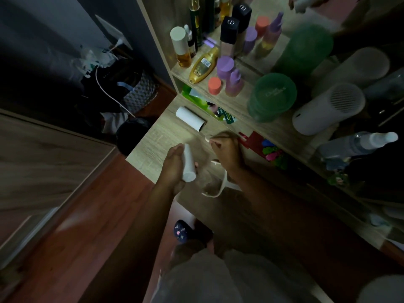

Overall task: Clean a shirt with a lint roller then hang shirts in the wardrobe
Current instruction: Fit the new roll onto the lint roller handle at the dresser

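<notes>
My left hand grips a white lint roll, held upright over the wooden tabletop. Just to its right, my right hand pinches a thin white rod, which looks like the roller's frame. A white looped handle hangs below that hand's wrist. A second white roll lies on its side on the table, farther back. No shirt is in view.
Shelves at the right hold bottles, a green tub and a white cylindrical device. A wood-grain panel stands at the left over the red-brown floor. A patterned basket and cables sit in the dark back corner.
</notes>
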A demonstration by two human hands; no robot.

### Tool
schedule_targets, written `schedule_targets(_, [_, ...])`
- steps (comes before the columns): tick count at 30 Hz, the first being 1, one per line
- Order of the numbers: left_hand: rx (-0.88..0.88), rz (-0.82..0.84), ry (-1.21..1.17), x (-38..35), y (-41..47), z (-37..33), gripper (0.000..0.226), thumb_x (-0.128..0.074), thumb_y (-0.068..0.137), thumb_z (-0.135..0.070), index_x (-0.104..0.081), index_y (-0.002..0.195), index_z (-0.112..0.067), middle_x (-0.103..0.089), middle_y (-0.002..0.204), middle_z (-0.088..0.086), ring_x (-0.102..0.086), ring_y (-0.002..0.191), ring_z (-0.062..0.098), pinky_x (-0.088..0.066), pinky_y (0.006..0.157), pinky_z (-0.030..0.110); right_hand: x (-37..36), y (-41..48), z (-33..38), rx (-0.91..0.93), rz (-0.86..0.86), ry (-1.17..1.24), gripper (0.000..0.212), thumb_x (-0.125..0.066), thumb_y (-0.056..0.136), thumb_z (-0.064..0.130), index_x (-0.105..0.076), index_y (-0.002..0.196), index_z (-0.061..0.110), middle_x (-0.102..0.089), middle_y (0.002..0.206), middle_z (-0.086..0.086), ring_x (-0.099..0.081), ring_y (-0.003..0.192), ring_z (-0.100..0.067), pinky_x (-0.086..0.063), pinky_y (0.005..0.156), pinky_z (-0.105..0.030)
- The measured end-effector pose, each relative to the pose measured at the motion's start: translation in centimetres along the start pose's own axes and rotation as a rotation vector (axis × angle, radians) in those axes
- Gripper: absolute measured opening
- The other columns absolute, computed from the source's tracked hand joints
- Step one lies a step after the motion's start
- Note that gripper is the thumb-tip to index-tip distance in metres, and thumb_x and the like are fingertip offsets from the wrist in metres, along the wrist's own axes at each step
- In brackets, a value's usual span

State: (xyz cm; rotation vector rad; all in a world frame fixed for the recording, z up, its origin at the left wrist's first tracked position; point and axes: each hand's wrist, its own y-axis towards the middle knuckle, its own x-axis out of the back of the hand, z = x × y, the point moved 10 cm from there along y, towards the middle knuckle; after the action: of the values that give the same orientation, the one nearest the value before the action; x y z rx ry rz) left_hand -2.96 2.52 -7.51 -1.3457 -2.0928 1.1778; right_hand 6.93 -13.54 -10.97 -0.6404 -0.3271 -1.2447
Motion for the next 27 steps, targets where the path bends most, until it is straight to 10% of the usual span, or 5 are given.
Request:
schedule_targets(15, [0.033,-0.129,-0.281,-0.1,-0.5,-0.8,0.047,-0.049,0.105,-0.037,-0.040,0.145,-0.015,-0.052,0.113,0.018,-0.064,0.062,0.019,-0.059,0.054,0.030,-0.9,1.3,-0.4,0.071,-0.101,-0.172,0.017,-0.062,0.093,0.016,-0.077,0.094,0.007,-0.075,0.097,-0.009,-0.070,0.092,-0.018,-0.058,0.085,-0.034])
schedule_targets(22, [-0.033,-0.154,-0.349,-0.5,-1.2,-2.2,0.038,-0.045,0.107,-0.032,-0.039,0.140,-0.012,-0.054,0.103,0.015,-0.061,0.072,0.022,-0.059,0.053,0.030,1.0,-2.7,2.6,0.000,-0.113,0.303,0.013,-0.064,0.094,0.009,-0.071,0.104,0.004,-0.070,0.095,0.003,-0.064,0.084,0.004,-0.049,0.075,-0.007])
schedule_targets(27, [-0.097,-0.167,-0.332,-0.4,-1.3,-2.9,0.034,-0.044,0.107,-0.031,-0.038,0.138,-0.017,-0.056,0.106,0.014,-0.064,0.079,0.024,-0.061,0.068,0.039,0.5,-6.4,4.9,0.005,-0.024,0.458,0.017,-0.068,0.093,0.020,-0.065,0.109,0.013,-0.067,0.100,0.006,-0.063,0.091,0.004,-0.052,0.077,-0.013])
